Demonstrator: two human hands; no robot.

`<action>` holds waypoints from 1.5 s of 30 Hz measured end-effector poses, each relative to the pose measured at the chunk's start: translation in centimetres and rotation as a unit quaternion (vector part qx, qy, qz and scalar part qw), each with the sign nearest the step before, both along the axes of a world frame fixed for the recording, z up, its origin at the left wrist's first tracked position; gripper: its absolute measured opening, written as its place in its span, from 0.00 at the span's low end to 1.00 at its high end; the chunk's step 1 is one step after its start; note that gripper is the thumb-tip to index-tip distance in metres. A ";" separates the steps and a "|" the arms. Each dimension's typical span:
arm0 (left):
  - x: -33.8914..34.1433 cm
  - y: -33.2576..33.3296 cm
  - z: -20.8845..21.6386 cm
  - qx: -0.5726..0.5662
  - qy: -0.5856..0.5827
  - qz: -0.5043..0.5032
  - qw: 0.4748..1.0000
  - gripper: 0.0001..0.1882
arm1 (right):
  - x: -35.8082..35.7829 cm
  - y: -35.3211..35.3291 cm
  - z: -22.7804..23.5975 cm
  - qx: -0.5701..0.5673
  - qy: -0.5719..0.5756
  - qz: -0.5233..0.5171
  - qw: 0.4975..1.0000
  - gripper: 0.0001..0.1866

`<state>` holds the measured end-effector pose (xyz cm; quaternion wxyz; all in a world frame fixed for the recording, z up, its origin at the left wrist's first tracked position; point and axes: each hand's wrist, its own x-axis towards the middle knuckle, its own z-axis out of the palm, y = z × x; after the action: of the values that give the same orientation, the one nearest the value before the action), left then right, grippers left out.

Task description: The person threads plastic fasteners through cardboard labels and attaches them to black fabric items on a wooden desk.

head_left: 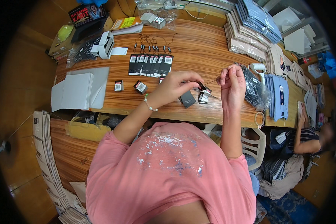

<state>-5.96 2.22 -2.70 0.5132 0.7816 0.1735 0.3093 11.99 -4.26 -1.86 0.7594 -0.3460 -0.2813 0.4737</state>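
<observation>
My left hand (179, 85) is closed on a small black hang tag (203, 86) above the wooden table. My right hand (233, 84) is raised beside it, its fingertips pinching a thin dark cord (212, 81) that runs toward the tag. Below the hands lie a dark grey card (187, 99) and a small stack of white barcode labels (202, 98). Farther off, a fanned row of black hang tags (151, 65) lies with cords stretched out behind. Two more small label stacks sit left of my left forearm, one upright stack (118, 85) and one tilted stack (140, 87).
White sheets (77, 91) lie on the left. A white holder (105, 45) stands at the back left. To the right are a plastic bag of black items (257, 89), a tape roll (260, 118), folded blue shirts (279, 98) and tall packed piles (248, 35). Another person (306, 138) sits at far right.
</observation>
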 end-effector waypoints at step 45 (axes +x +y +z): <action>-0.4 -0.5 4.1 -0.075 -0.090 0.101 0.988 0.10 | -2.9 -2.3 3.4 -0.023 -0.300 0.014 0.953 0.08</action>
<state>-6.34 1.75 1.38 0.5500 0.6883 0.2277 0.4147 9.13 -6.58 1.50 0.6249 -0.4855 -0.4904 0.3651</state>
